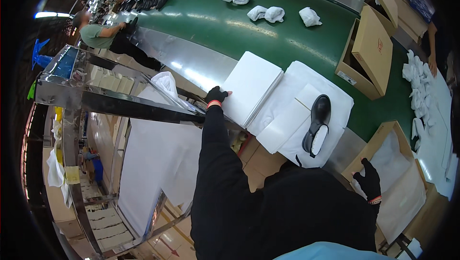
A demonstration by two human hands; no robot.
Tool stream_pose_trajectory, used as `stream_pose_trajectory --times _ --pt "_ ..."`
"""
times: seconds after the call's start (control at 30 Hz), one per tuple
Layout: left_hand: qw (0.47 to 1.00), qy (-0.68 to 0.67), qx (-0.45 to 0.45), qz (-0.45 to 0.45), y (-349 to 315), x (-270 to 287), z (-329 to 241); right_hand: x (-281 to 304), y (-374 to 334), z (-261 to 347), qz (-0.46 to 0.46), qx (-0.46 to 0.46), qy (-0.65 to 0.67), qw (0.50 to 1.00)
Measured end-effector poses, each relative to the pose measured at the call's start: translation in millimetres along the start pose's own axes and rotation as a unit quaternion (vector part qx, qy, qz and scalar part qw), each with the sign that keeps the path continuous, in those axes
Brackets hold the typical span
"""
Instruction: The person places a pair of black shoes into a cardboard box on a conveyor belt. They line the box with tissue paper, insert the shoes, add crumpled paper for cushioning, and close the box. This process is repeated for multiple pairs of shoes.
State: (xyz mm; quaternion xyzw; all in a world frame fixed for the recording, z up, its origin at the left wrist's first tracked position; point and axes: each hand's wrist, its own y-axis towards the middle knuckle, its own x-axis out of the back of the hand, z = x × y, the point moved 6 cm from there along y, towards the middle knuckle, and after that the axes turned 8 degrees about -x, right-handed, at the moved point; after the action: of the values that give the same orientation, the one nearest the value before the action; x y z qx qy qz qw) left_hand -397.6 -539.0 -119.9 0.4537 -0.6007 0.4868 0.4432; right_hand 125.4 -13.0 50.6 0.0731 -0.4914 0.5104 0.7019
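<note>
My left hand [218, 96], in a black fingerless glove, is closed at the left edge of a stack of white sheets [253, 85], a fingertip on its border. My right hand [369, 180], gloved alike, is at the near left side of an open cardboard box [362, 154], thumb and a finger apart; whether it touches the box or its pale tissue paper [395, 193] I cannot tell. Between my hands, a black shoe [320, 114] with a white insole or stuffing lies on white sheets [292, 121] over a white padded cover [338, 97].
A green work table [215, 20] holds several white wrapped bundles [274, 15]. Brown shoeboxes [371, 51] stand at the right, beside crumpled white paper [417, 85]. A metal rack [134, 104] stands close on my left. Another person [98, 35] works at the far left; another's arm [432, 51] shows at right.
</note>
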Motion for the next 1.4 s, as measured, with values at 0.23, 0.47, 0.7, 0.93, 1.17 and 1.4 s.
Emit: stream_pose_trajectory --times 0.23,0.47,0.7,0.93,1.17,1.4 --pt "0.982 0.034 -0.085 -0.163 -9.2 73.2 -81.8 -7.7 -4.6 6.2 -0.015 -0.010 0.007 1.000" --pt "0.790 -0.498 -0.306 -0.186 -52.8 188.9 -181.7 2.1 -20.2 -38.1 -0.033 -0.041 0.005 0.999" --pt "0.768 -0.429 -0.446 -0.166 -200.0 144.1 -381.6 26.5 -47.5 -115.6 -0.073 -0.056 0.053 0.994" --pt "0.700 -0.500 -0.502 0.087 -391.2 -66.8 -565.4 71.9 -110.1 -238.3 -0.205 -0.123 0.039 0.970" --pt "0.743 -0.399 -0.460 0.277 -463.0 -61.0 -586.1 66.2 -158.8 -319.5 -0.208 -0.193 -0.060 0.957" --pt "0.784 -0.322 -0.430 0.310 -515.5 -77.9 -603.0 61.6 -152.7 -358.0 -0.196 -0.193 -0.100 0.956"
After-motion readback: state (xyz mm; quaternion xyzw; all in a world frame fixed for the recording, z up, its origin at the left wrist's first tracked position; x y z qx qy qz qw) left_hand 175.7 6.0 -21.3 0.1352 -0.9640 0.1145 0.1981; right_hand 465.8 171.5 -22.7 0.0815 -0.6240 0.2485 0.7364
